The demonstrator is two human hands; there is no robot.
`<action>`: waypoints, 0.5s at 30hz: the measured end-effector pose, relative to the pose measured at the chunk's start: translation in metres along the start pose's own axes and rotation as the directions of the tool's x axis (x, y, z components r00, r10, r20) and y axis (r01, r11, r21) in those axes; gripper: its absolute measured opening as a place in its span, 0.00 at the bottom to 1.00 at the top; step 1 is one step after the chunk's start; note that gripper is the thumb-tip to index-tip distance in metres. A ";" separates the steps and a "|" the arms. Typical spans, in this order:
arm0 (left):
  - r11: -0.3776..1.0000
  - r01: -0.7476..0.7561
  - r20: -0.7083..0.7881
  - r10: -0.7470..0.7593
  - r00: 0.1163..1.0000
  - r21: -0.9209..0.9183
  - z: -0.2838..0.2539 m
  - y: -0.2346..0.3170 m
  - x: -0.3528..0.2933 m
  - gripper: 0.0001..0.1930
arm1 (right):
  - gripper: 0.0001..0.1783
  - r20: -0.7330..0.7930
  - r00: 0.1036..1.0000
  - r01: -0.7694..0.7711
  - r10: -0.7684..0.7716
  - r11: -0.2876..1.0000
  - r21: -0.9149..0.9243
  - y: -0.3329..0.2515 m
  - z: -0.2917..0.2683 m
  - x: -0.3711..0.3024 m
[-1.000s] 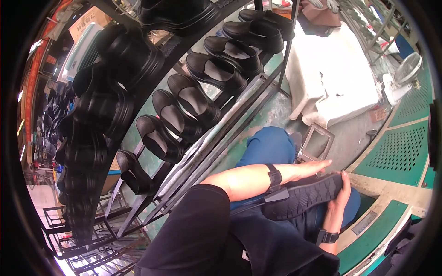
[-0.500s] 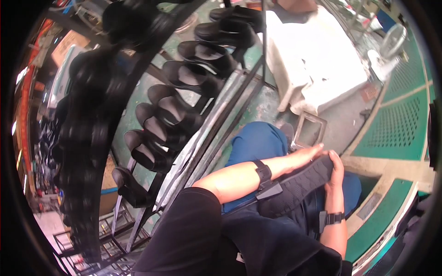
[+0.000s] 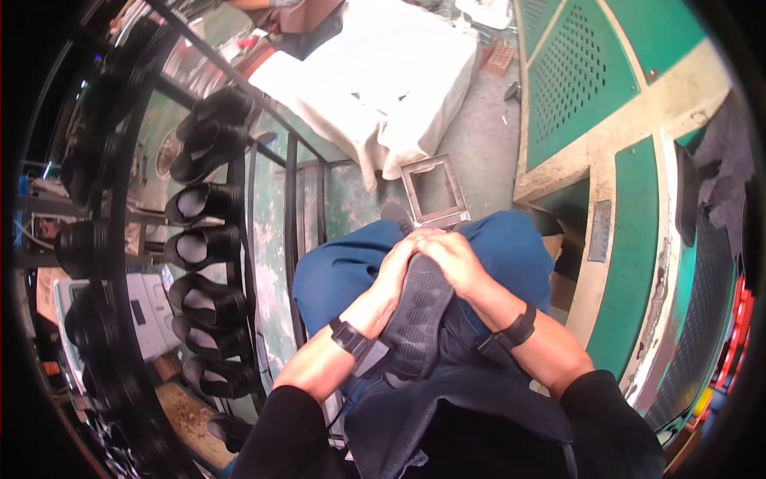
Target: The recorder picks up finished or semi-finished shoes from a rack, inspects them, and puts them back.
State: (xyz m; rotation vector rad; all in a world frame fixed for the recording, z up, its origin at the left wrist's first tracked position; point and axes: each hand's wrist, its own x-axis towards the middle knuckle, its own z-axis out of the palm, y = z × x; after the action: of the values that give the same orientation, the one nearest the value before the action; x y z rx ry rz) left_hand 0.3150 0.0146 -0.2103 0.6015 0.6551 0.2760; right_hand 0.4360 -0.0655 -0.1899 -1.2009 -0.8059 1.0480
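Observation:
A black shoe (image 3: 416, 323) lies sole up over my lap, its patterned tread facing me and one end pointing away. My left hand (image 3: 395, 270) is curled along the left side of its far end. From the other side my right hand (image 3: 452, 257) wraps the same end, and the fingers of both hands meet over the tip. The shoe's upper is hidden underneath. Dark straps circle both wrists.
At left stands a black metal rack with rows of black shoes (image 3: 206, 246). A table under white cloth (image 3: 383, 72) is ahead, with a small square metal frame (image 3: 444, 217) on the floor before it. Green perforated panels (image 3: 574, 76) line the right, near a red brick (image 3: 500, 60).
My left hand has gone from stretched flat beside the shoe to wrapping its far end. The view has swung right, and the shoe now points straight away from me.

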 end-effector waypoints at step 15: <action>0.970 0.181 -0.020 -0.187 0.982 -0.159 0.019 0.022 -0.057 0.28 | 0.26 -0.022 0.941 -0.294 0.336 0.852 0.432 -0.027 -0.027 0.015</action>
State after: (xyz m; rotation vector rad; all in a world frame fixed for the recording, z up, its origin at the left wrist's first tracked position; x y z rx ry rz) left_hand 0.2821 -0.0001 -0.1571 0.3826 0.7112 0.1626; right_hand 0.4712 -0.0615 -0.1700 -1.0133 -0.2776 1.3427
